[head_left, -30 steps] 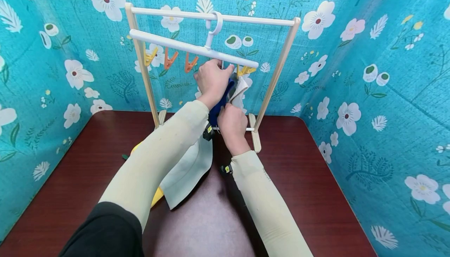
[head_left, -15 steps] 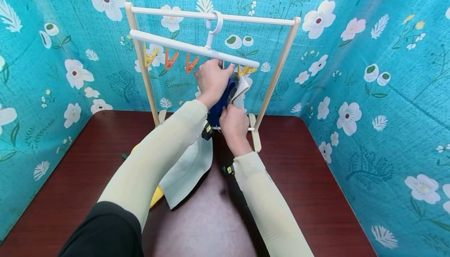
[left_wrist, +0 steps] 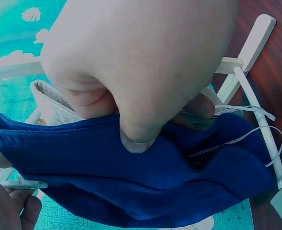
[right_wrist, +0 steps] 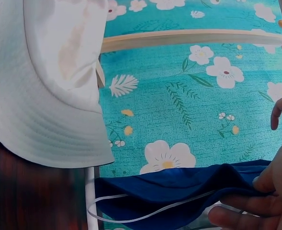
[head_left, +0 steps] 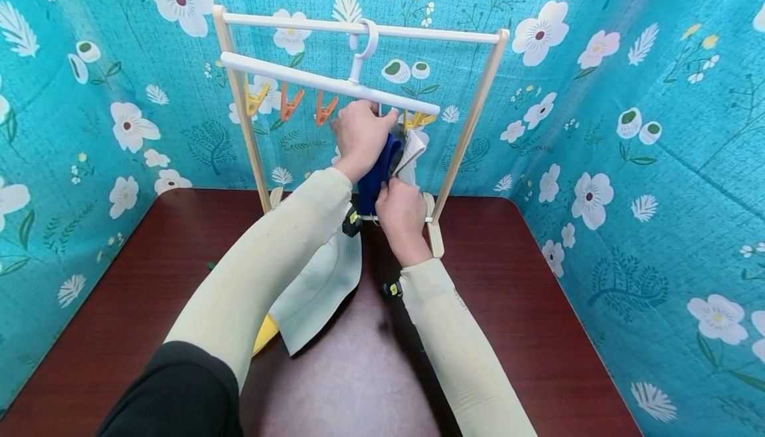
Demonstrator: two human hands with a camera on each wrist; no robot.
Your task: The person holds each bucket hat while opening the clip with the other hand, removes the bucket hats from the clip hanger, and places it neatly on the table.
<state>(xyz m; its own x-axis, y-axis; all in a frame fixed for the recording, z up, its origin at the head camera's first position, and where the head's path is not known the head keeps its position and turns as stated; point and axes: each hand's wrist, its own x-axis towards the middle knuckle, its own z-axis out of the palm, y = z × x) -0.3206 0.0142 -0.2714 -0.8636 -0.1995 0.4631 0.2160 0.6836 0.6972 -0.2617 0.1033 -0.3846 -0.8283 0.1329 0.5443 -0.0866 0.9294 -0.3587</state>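
Observation:
In the head view my left hand [head_left: 361, 135] is raised beneath the white clip hanger [head_left: 335, 82]. The left wrist view shows that hand's fingers around a white clip [left_wrist: 23, 184] at the blue cloth's edge. My right hand [head_left: 402, 208], lower and to the right, pinches the dark blue cloth [head_left: 373, 181] between thumb and fingers. This cloth is folded and has a thin white cord loop [right_wrist: 146, 211]; its kind cannot be told. Beside it a whitish cloth item [head_left: 412, 148] hangs at the yellow clip [head_left: 417, 119], partly behind my right hand.
The hanger hangs tilted from a wooden rack [head_left: 478, 118] with a white base rod. Orange clips [head_left: 291, 101] and a yellow clip [head_left: 255, 97] hang at its left. A pale hat [head_left: 323, 297] and something yellow [head_left: 265, 334] lie on the dark red table [head_left: 514, 291], partly under my left arm.
My right hand has shifted slightly to the right, and more of the blue cloth shows beside it. The left hand stays at the same place under the hanger.

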